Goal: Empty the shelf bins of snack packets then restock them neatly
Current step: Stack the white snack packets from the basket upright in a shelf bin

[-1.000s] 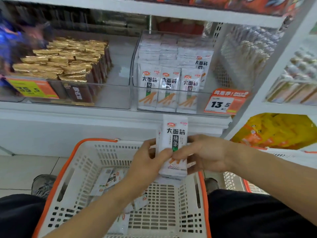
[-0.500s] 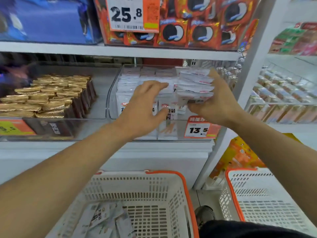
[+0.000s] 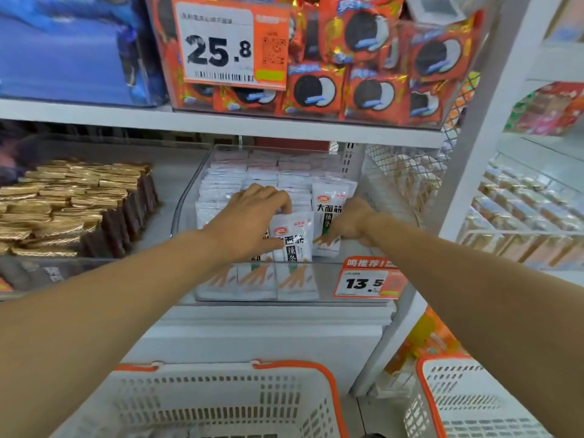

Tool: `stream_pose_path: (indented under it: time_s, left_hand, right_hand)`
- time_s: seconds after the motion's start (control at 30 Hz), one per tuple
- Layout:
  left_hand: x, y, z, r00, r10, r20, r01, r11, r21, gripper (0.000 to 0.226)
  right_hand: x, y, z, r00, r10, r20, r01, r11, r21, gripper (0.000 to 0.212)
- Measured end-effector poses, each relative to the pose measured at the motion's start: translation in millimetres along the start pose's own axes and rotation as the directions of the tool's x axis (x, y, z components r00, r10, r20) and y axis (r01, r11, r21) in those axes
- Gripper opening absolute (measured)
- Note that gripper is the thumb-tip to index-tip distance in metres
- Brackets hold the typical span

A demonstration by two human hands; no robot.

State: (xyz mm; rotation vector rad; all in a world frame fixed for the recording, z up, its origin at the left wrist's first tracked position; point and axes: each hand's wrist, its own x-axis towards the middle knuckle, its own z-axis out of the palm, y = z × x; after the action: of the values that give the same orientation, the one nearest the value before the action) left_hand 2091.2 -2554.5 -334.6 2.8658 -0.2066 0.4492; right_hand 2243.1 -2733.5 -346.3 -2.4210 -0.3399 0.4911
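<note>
A clear shelf bin [image 3: 328, 281] holds rows of white snack packets [image 3: 227, 188] standing upright. Both hands are inside the bin near its front. My left hand [image 3: 249, 219] curls over the tops of the packets and grips a front white packet [image 3: 292, 238]. My right hand [image 3: 350, 222] holds a small stack of white packets [image 3: 328, 200] upright in the bin's right column, its fingers at the stack's lower part. The back of that stack is hidden by other packets.
A second clear bin [image 3: 94, 263] of gold-wrapped bars [image 3: 69, 200] sits left. An orange price tag [image 3: 368, 279] hangs on the bin front. Orange cookie packs [image 3: 363, 74] fill the shelf above. Two white baskets with orange rims [image 3: 221, 399] [image 3: 474, 403] stand below.
The right hand has lowered its stack from above the bin down into the right column. The left hand has dropped onto the front packets and closed on one.
</note>
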Motion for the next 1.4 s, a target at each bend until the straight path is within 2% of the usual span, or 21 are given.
stream_pose_path:
  time_s: [0.17, 0.33, 0.43, 0.53, 0.6, 0.7, 0.83, 0.93, 1.07, 1.17, 1.23, 1.3, 1.37, 1.4]
  left_hand:
    - [4.4, 2.0, 0.9, 0.999, 0.039, 0.002, -0.039, 0.999, -0.002, 0.048]
    - [6.8, 6.4, 3.0, 0.996, 0.024, 0.081, -0.024, 1.0, 0.006, 0.071]
    - [11.0, 7.8, -3.1, 0.996, 0.068, 0.052, -0.071, 0.996, 0.048, 0.064]
    - [12.8, 9.1, -7.4, 0.994, 0.107, 0.022, -0.109, 0.984, 0.144, 0.056]
    - [9.4, 9.9, -5.3, 0.994, 0.08, 0.076, -0.092, 0.983, 0.159, 0.059]
    - [3.7, 8.5, -3.7, 0.995, 0.042, 0.091, -0.055, 0.987, 0.149, 0.064]
    - [-2.4, 5.9, -7.1, 0.997, -0.004, 0.081, -0.006, 0.992, 0.124, 0.066]
    - [-6.3, 6.3, -5.5, 0.999, -0.021, 0.036, 0.017, 0.995, 0.099, 0.062]
    - [-7.7, 3.5, -3.4, 0.999, -0.031, 0.011, 0.03, 0.996, 0.081, 0.06]
    - [-11.6, 1.8, -4.3, 0.999, -0.042, -0.01, 0.042, 0.999, 0.022, 0.063]
    - [-19.2, 1.4, -7.1, 0.988, -0.009, -0.154, 0.006, 1.0, -0.018, 0.054]
    - [-38.1, 6.4, -14.5, 0.934, 0.042, -0.354, -0.066, 0.996, -0.056, 0.037]
    - [-69.4, 13.2, -21.6, 0.867, 0.097, -0.489, -0.143, 0.988, -0.058, 0.022]
    - [-89.3, 15.8, -22.0, 0.855, 0.111, -0.506, -0.173, 0.982, -0.077, 0.018]
  right_hand:
    - [4.6, 0.3, 0.6, 0.994, 0.03, 0.109, -0.043, 0.991, 0.125, 0.048]
    - [6.9, 4.1, -0.6, 0.99, -0.001, 0.141, -0.02, 0.989, 0.148, 0.039]
    - [9.5, 3.9, -3.7, 0.99, -0.006, 0.139, -0.013, 0.99, 0.138, 0.044]
    - [12.0, 3.7, -3.5, 0.997, -0.035, 0.073, 0.03, 0.998, 0.061, 0.053]
    - [10.0, 5.3, -3.2, 0.995, -0.051, 0.085, 0.048, 0.998, 0.036, 0.053]
    - [5.6, 8.8, -9.1, 0.98, -0.034, 0.194, 0.012, 0.994, 0.113, 0.053]
    - [5.7, 9.7, -11.9, 0.969, -0.041, 0.242, 0.003, 0.988, 0.156, 0.037]
    - [8.3, 7.2, -8.4, 0.971, -0.026, 0.236, -0.005, 0.991, 0.133, 0.036]
    - [-0.9, 0.9, -12.6, 0.969, 0.01, 0.246, -0.024, 0.998, 0.055, 0.047]
    - [-24.8, -8.3, -30.1, 0.994, 0.016, 0.11, -0.005, 0.995, -0.103, 0.052]
    - [-52.6, -19.0, -42.4, 0.994, -0.077, -0.082, 0.048, 0.951, -0.306, 0.045]
    - [-87.6, -28.0, -43.3, 0.925, -0.302, -0.231, 0.197, 0.9, -0.388, 0.041]
    - [-131.2, -38.4, -28.7, 0.811, -0.501, -0.301, 0.441, 0.863, -0.246, 0.024]
    - [-150.6, -43.2, -15.3, 0.78, -0.564, -0.273, 0.543, 0.826, -0.153, 0.015]
